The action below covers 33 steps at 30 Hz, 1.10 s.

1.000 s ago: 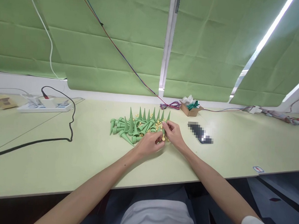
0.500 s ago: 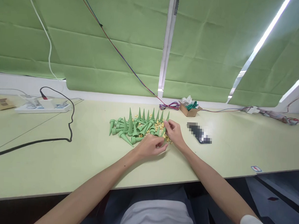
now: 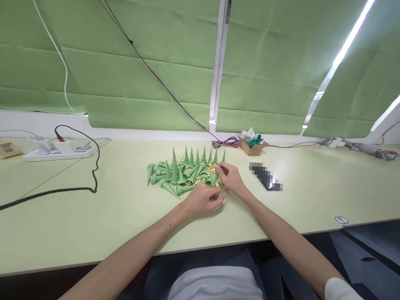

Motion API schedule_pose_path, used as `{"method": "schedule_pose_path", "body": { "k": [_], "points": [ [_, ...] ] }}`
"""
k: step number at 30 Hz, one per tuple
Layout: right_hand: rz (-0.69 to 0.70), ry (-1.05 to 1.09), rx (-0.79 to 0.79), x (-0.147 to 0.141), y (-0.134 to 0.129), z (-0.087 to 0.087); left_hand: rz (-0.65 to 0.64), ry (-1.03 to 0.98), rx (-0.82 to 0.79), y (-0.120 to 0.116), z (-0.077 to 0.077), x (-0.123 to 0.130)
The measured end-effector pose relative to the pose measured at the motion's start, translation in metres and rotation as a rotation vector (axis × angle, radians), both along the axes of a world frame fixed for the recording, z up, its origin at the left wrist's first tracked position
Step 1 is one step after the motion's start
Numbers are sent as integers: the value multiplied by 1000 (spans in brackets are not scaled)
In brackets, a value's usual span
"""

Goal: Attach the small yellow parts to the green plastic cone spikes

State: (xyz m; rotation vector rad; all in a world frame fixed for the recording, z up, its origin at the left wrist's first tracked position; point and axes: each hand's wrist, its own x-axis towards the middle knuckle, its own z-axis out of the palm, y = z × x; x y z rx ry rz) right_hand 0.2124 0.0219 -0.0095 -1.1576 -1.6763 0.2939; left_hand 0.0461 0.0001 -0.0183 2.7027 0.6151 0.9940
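A pile of green plastic cone-shaped spikes (image 3: 165, 184) lies on the table, with several more standing point-up along its back edge. Small yellow plastic valve pieces (image 3: 210, 164) are scattered among them. My left hand (image 3: 202, 198) is at the pile's front right, its fingers curled; whatever they hold is hidden. My right hand (image 3: 230, 175) is over the pile's right end, thumb and fingers pinched together close to a green spike. What lies in that pinch is too small to make out. Just behind this hand an upright spike (image 3: 223, 156) shows its tip.
A small cardboard box (image 3: 253, 149) with clear plastic and green material stands by the wall, next to a coiled cable (image 3: 226, 142). A dark phone (image 3: 265, 176) lies to the right. A power strip (image 3: 60, 152) and a black cable (image 3: 94, 176) are at left.
My right hand has shifted slightly down and left from the tip of the upright spike, which now stands behind it. My left hand has stayed nearly in place.
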Motion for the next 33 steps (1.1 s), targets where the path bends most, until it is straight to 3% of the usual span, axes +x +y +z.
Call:
{"method": "schedule_pose_path", "body": {
  "k": [11, 23, 27, 33],
  "points": [
    [8, -141, 36, 4, 8, 35, 12, -6, 11, 0, -2, 1],
    [-60, -299, -18, 6, 13, 38, 0, 19, 19, 0, -5, 1],
    [-56, -358, 17, -6, 29, 46, 15, 44, 2, -1, -4, 1],
    [-171, -366, 94, -22, 63, 67, 17, 72, -9, -2, -2, 1]
  ]
}}
